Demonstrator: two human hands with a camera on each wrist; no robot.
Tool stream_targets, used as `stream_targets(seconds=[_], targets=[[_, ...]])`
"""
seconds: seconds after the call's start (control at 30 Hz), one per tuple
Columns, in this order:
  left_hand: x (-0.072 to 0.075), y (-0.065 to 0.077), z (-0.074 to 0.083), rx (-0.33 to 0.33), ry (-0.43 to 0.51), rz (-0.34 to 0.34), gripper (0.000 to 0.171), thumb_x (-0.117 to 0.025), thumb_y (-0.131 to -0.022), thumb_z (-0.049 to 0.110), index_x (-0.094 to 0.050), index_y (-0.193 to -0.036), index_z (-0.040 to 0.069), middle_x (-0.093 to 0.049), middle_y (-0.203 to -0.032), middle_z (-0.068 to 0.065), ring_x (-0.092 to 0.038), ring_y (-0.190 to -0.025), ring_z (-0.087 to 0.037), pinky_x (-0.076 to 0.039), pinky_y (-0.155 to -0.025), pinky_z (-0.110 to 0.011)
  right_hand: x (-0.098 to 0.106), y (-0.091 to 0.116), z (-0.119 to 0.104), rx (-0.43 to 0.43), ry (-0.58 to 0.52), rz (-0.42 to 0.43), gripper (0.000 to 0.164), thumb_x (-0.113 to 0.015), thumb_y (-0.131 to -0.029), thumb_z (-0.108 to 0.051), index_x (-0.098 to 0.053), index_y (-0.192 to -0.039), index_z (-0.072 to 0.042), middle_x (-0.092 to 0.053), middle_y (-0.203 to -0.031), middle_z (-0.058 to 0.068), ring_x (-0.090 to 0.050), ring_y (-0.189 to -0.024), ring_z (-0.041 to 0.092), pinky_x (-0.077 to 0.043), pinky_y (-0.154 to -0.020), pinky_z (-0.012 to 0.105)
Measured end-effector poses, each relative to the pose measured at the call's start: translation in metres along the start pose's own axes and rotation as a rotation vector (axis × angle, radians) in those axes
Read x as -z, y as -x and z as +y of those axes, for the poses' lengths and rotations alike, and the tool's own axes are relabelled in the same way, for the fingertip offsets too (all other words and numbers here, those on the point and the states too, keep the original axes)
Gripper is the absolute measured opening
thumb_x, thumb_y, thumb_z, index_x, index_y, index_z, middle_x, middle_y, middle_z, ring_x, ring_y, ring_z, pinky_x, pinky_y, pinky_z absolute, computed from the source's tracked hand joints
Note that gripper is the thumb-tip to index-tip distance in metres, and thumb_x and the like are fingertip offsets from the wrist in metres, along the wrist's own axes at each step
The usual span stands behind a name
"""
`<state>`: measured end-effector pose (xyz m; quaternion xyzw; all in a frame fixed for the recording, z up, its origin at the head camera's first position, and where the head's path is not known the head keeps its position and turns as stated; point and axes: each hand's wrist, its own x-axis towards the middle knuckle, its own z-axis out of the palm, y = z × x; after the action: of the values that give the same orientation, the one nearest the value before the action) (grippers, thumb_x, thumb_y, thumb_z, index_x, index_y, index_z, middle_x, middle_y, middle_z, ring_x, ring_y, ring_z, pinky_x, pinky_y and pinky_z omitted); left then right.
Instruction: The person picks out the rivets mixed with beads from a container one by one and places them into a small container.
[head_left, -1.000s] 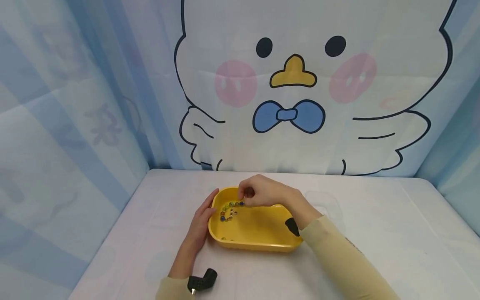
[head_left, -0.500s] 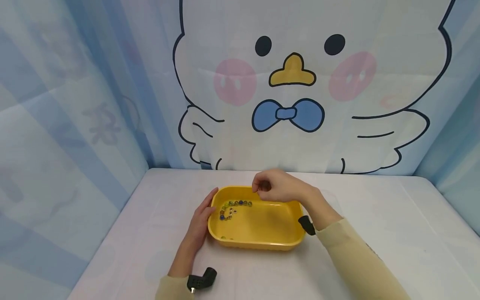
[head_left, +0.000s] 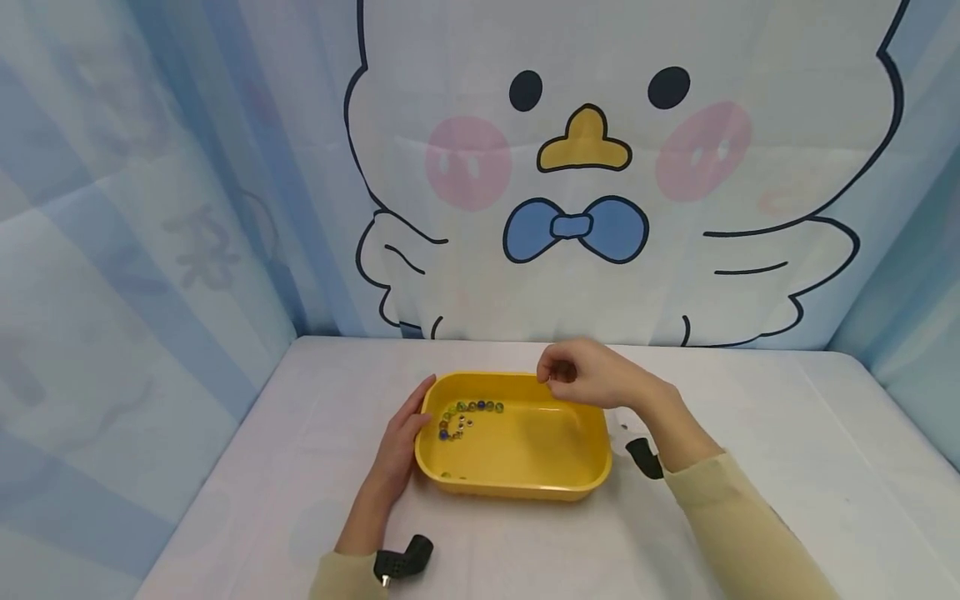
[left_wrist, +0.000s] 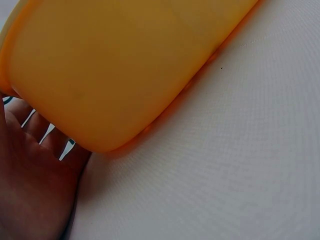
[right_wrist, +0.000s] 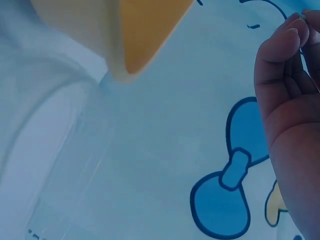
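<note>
A yellow tray [head_left: 517,490] stands on the white table. My left hand [head_left: 399,446] rests along its left end, thumb by the rim, fingers against the outside; the left wrist view shows that palm [left_wrist: 37,185] below the tray's yellow wall [left_wrist: 120,75]. Inside the tray, several marbles [head_left: 481,406] form a bent row at the left, with several tiny shiny pieces [head_left: 461,418] beside them. My right hand [head_left: 596,375] hangs over the tray's far right corner, thumb and fingertips together. In the right wrist view, a tiny shiny thing [right_wrist: 301,17] glints at those fingertips, mostly hidden.
A clear plastic container [right_wrist: 75,150] stands right of the tray, largely behind my right forearm in the head view. A small dark speck [head_left: 624,427] shows there. Black wrist cameras [head_left: 405,558] sit on both wrists. A printed cloth [head_left: 577,283] hangs behind the table.
My right hand has moved right, from above the marble row to the tray's far right corner, its fingertips still together. The row's right end is now uncovered. My left hand stays put.
</note>
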<state>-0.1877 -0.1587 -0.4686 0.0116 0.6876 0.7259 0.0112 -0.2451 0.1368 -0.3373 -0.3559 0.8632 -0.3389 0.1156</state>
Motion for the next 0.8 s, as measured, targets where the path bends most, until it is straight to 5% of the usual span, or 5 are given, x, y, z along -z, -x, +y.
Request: stream_targets(seconds=[0.8], targets=[[-0.001,0.000,0.000,-0.001,0.009,-0.005,0.058,-0.036,-0.101,0.009,-0.035,-0.159,0.016,-0.026,-0.165,0.002,-0.017,-0.152,-0.017,-0.014,-0.122,-0.042,0.021,0.055,0.034,-0.095,0.052,0.113,0.013,-0.064,-0.086,0.002,-0.065,-0.094,-0.009,-0.057,-0.082,-0.001,-0.053,-0.075,0.019,-0.049,-0.062,0.025]])
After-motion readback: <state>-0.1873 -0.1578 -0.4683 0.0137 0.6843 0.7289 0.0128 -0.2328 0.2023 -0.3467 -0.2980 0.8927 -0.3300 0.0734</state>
